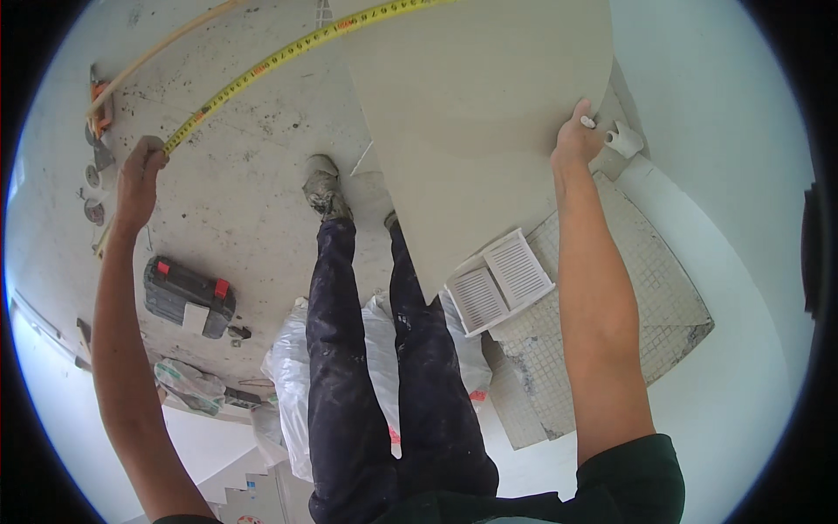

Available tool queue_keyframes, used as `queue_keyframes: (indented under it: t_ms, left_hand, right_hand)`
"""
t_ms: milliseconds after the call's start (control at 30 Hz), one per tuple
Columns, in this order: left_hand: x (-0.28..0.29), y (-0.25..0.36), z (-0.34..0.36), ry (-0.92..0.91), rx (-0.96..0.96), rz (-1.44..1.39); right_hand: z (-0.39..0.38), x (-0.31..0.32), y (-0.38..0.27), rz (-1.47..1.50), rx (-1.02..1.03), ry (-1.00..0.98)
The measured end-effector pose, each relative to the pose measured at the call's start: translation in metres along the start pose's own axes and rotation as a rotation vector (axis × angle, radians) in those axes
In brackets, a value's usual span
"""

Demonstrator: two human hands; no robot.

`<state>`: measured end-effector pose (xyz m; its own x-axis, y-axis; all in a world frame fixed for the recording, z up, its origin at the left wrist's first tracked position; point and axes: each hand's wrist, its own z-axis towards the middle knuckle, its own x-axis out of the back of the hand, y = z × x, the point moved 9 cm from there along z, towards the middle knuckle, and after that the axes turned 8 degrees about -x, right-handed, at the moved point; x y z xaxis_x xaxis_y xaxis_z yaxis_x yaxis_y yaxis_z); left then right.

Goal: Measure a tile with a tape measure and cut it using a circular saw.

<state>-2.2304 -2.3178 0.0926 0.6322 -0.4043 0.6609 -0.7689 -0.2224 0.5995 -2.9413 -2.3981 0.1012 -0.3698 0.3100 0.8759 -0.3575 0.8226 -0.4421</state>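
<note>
My left hand (142, 179) is closed around the yellow tape measure blade (271, 63). The blade bows upward from that fist toward the top edge of the view, passing over a corner of a large beige-grey board (471, 113). A short stretch of yellow also shows below my left wrist. At the board's right edge, my right hand (578, 140) grips the rim with the thumb raised. Something small and white shows by its fingers; I cannot make out what it is. The board stands tilted in front of my legs, its lower corner near my knee.
A white pipe fitting (624, 140) sits beside my right hand. White slatted racks (502, 281) lie near stacked tiles (642, 262). Plastic-wrapped bags (292, 375) surround my legs. A black toolbox (189, 295), a handsaw (100, 109) and a wooden strip (166, 48) are at left.
</note>
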Motion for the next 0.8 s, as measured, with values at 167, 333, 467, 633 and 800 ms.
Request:
queue_keyframes:
  t_ms: [167,333,467,633,800]
  left_hand:
    - [0.001,0.003,-0.004,-0.046,0.019,0.054]
    - [0.035,-0.014,0.015,-0.017,-0.015,0.128]
    - [0.07,-0.049,0.034,0.009,0.005,0.231]
    - [0.061,0.003,0.071,0.175,-0.1,0.312]
    - [-0.05,0.199,0.138,0.078,-0.339,0.114]
  right_hand:
    - [-0.084,0.015,-0.098,0.085,0.894,0.045]
    - [-0.212,-0.056,-0.168,-0.005,1.487,-0.272]
    - [-0.229,-0.085,-0.174,-0.069,1.507,-0.367]
    - [-0.263,-0.098,-0.18,-0.076,1.52,-0.384]
    - [-0.266,-0.1,-0.175,-0.104,1.492,-0.394]
